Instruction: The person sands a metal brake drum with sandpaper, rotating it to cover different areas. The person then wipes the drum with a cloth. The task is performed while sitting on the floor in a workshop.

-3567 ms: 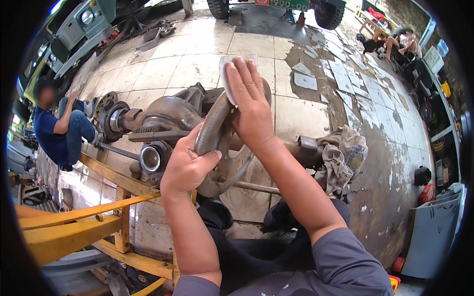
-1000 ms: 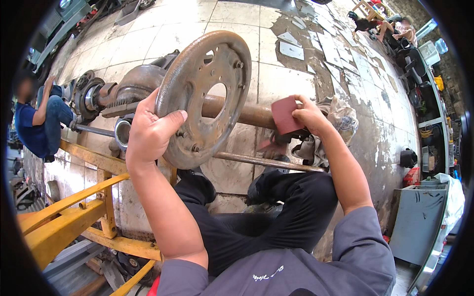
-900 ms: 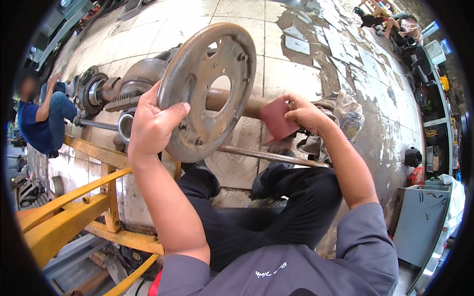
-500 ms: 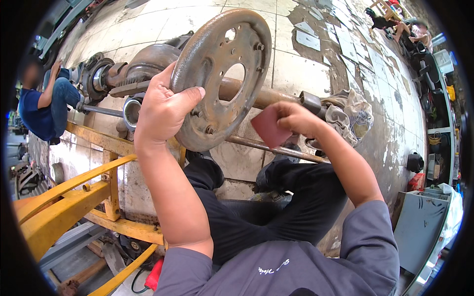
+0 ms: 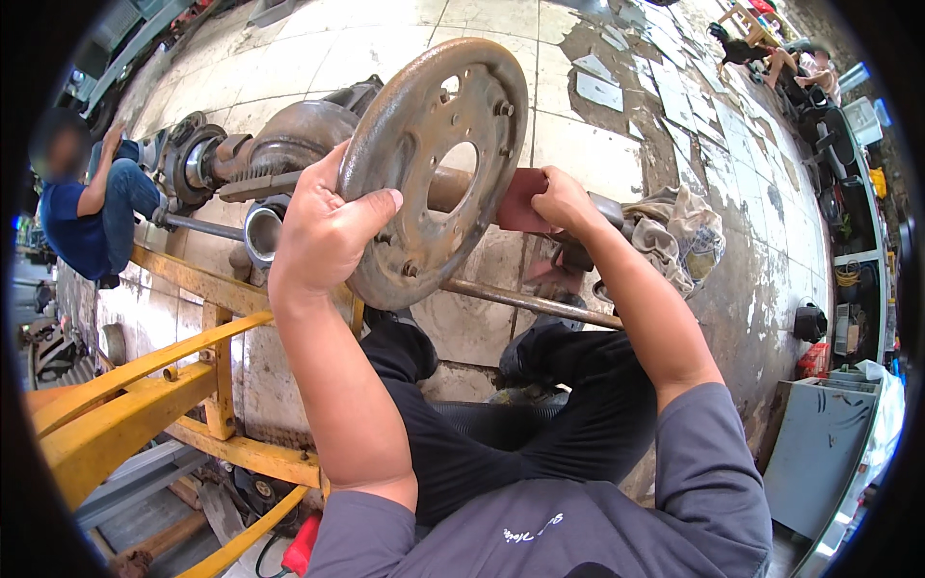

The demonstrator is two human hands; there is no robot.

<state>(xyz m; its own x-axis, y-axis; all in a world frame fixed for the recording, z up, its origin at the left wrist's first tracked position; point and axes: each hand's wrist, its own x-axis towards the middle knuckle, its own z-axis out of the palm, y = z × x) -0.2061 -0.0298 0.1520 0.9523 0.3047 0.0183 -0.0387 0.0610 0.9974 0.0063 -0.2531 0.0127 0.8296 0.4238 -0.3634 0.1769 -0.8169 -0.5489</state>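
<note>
A rusty round brake backing plate [image 5: 414, 231], with a large centre hole and several studs, is tilted up in front of me. My left hand [image 5: 332, 217] grips its left rim, thumb on the near face and fingers behind. A reddish-brown piece of sandpaper [image 5: 521, 200] is pinched in my right hand [image 5: 567, 204]. The sandpaper lies at the plate's right edge, where the rim partly hides it; whether it touches the metal I cannot tell. Behind the plate runs a rusty axle housing [image 5: 299, 135] with a bulging middle.
A thin metal rod [image 5: 530, 304] crosses above my knees. Yellow metal framing [image 5: 145, 414] stands at the left. Crumpled rags [image 5: 665, 236] lie at the axle's right end. A person in blue [image 5: 72, 222] sits at the far left. A grey cabinet [image 5: 819, 453] stands right.
My right hand has moved slightly up and left, bringing the sandpaper against or behind the plate's right edge. The plate sits slightly lower in view, still in my left hand.
</note>
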